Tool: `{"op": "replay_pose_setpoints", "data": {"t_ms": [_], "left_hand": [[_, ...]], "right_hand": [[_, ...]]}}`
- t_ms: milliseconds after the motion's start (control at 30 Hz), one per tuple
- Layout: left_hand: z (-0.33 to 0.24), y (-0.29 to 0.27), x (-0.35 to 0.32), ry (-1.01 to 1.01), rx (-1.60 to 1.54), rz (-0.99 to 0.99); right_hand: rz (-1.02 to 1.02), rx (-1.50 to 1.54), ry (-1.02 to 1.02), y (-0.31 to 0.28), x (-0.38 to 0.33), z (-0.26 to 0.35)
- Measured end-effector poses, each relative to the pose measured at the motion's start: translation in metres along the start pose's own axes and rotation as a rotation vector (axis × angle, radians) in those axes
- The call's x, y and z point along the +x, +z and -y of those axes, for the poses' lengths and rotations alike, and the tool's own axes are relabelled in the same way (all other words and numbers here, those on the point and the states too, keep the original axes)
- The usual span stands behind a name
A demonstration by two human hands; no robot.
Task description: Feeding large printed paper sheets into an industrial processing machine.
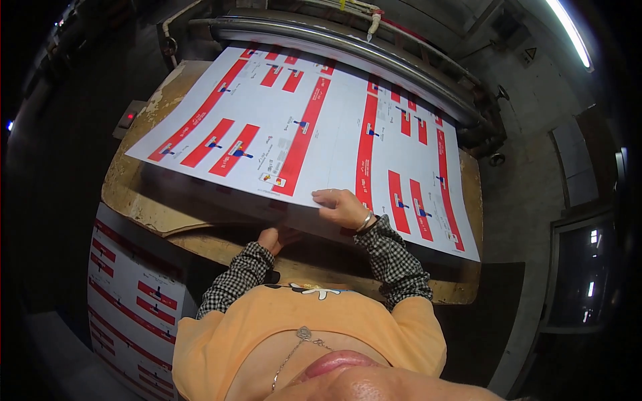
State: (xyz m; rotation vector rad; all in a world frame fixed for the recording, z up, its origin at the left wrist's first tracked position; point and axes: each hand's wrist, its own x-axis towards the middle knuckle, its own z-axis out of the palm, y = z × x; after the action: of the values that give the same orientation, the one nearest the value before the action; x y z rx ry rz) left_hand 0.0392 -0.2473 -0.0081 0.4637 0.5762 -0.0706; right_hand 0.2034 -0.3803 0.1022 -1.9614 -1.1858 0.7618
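A large white printed sheet (338,154) with red bands and small blue marks lies before me, its far end at a metal roller (321,47). At the middle of its near edge is my right hand (346,209), with a bracelet at the wrist. The fingers are closed on that edge, one finger over it and the others below. Lower and to the left, my left hand (279,238) is in the shadow under the sheet's raised near edge. Its fingers stretch out to the right, partly dim, and hold nothing that I can see.
The sheet rests over a worn wooden table (144,194). Another stack of similar printed sheets (127,294) stands low at the left. A small box with a red light (128,119) sits by the table's left edge. At the right is a concrete wall (548,87).
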Motion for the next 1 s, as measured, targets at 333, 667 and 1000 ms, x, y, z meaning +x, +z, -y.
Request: {"op": "replay_pose_setpoints", "data": {"t_ms": [333,667,1000], "left_hand": [[0.005,-0.014,0.009,0.051,0.054,0.039],[-0.002,-0.003,0.002,0.044,0.036,0.025],[-0.002,-0.007,0.001,-0.017,0.006,0.122]], "right_hand": [[0.066,-0.131,-0.03,0.035,-0.005,-0.029],[-0.02,-0.401,0.058,0.045,0.039,-0.062],[0.202,-0.251,0.075,0.009,0.009,-0.011]]}}
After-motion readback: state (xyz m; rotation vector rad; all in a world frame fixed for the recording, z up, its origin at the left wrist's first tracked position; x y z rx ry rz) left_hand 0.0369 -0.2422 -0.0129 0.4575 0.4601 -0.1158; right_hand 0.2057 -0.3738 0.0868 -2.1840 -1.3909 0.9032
